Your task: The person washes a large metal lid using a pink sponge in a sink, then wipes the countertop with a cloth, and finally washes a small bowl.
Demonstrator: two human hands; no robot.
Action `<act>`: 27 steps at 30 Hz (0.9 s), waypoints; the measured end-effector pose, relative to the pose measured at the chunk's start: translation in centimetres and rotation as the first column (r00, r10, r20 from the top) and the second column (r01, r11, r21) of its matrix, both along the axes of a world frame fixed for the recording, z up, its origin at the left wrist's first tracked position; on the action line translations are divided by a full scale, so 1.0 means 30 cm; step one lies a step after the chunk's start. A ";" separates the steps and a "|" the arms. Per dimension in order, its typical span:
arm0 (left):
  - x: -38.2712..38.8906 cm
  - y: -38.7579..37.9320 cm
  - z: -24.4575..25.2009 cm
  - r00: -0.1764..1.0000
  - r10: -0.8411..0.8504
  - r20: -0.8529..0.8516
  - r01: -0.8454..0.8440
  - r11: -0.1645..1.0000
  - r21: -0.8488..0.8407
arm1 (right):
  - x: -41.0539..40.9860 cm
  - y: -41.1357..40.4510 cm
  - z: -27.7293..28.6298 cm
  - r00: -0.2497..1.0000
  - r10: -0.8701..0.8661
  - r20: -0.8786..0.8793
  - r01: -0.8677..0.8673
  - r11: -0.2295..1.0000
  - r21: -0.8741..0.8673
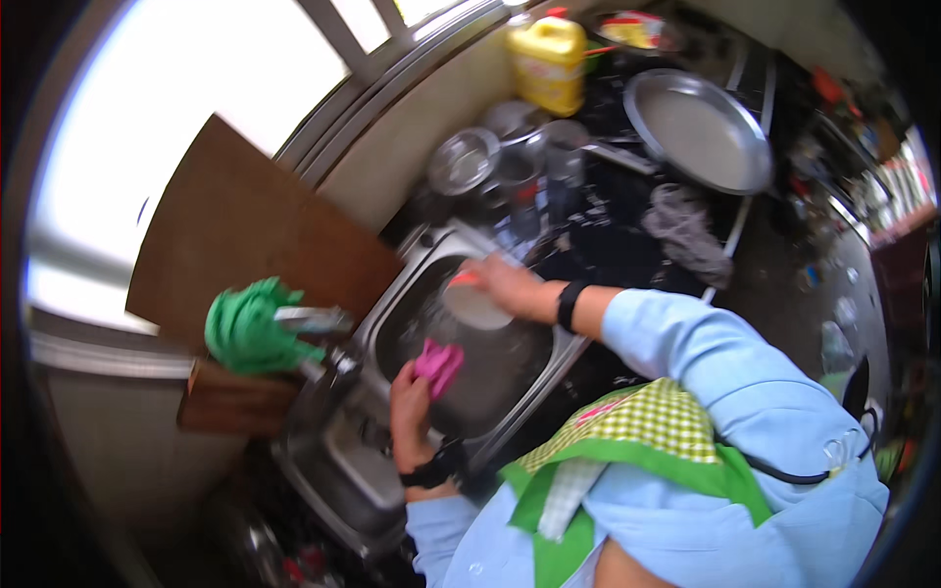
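Over the larger basin of a stainless steel sink (pixel 507 382), my right hand (pixel 507 285) grips a white bowl or cup (pixel 476 305) with an orange-red part near its rim. The bowl is tilted, and blur hides its exact shape. My left hand (pixel 410 404) holds a crumpled pink cloth (pixel 439 367) at the same basin's left side. Beside that hand is the metal faucet (pixel 342 360), with a green cloth (pixel 253 327) wrapped or hung about its spout. A smaller basin (pixel 353 448) lies to the lower left.
Glass bowls (pixel 463 160) and jars stand behind the sink near a yellow jug (pixel 550 66). A wide metal basin (pixel 695 132) and a greyish mesh cloth (pixel 687 231) are on the dark counter at right. A brown board (pixel 257 228) leans by the window.
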State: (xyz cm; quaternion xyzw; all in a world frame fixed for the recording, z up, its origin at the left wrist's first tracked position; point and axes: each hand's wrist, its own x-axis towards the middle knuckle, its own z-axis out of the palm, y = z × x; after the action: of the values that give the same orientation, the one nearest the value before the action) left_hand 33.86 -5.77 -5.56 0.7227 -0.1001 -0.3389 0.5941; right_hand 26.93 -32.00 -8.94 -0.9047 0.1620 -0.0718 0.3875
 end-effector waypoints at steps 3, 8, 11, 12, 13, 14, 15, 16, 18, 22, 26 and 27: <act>-0.059 0.039 -0.025 0.975 0.200 -0.092 -0.202 0.979 -0.010 | 0.077 0.038 -0.026 0.996 0.069 -0.050 -0.070 0.998 -0.011; -0.121 0.038 -0.034 0.937 0.288 -0.198 -0.292 0.956 0.008 | 0.129 0.095 -0.076 0.973 0.144 -0.181 -0.150 0.989 -0.018; -0.128 0.040 -0.029 0.913 0.316 -0.258 -0.333 0.943 -0.021 | 0.131 0.105 -0.137 0.970 0.171 -0.174 -0.182 0.982 -0.051; -0.131 0.042 -0.030 0.917 0.306 -0.257 -0.327 0.944 -0.042 | 0.125 0.106 -0.163 0.965 0.186 -0.185 -0.203 0.976 -0.081; -0.129 0.043 -0.031 0.914 0.314 -0.258 -0.330 0.944 -0.020 | 0.118 0.106 -0.188 0.960 0.200 -0.194 -0.224 0.968 -0.111; -0.130 0.045 -0.032 0.920 0.303 -0.250 -0.315 0.949 -0.010 | 0.113 0.108 -0.212 0.959 0.195 -0.204 -0.229 0.961 -0.159; -0.130 0.045 -0.033 0.924 0.300 -0.236 -0.304 0.953 0.021 | 0.108 0.114 -0.233 0.960 0.185 -0.209 -0.214 0.969 -0.126; -0.129 0.046 -0.034 0.922 0.295 -0.250 -0.306 0.952 -0.008 | 0.112 0.115 -0.248 0.955 0.176 -0.240 -0.192 0.980 -0.045; -0.132 0.045 -0.033 0.919 0.293 -0.264 -0.311 0.950 -0.028 | 0.119 0.116 -0.263 0.929 0.121 -0.350 -0.096 0.992 0.088; -0.158 0.024 -0.016 0.929 0.312 -0.198 -0.350 0.914 -0.203 | 0.089 0.117 -0.223 0.897 -0.009 -0.443 0.401 0.443 0.802; -0.216 -0.067 0.006 0.918 0.204 0.341 -0.139 0.969 -0.204 | 0.016 0.196 -0.147 0.936 0.109 -0.334 0.329 0.068 0.942; -0.226 -0.099 0.012 0.845 0.123 0.520 -0.066 0.990 -0.127 | 0.010 0.226 -0.130 0.953 0.161 -0.255 0.264 -0.038 0.964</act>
State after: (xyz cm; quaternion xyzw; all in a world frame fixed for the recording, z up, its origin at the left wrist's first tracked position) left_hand 27.08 -8.73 -5.21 0.7598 -0.2407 -0.0929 0.5967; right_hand 27.24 -25.21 -12.85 -0.3387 0.2533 0.1868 0.8867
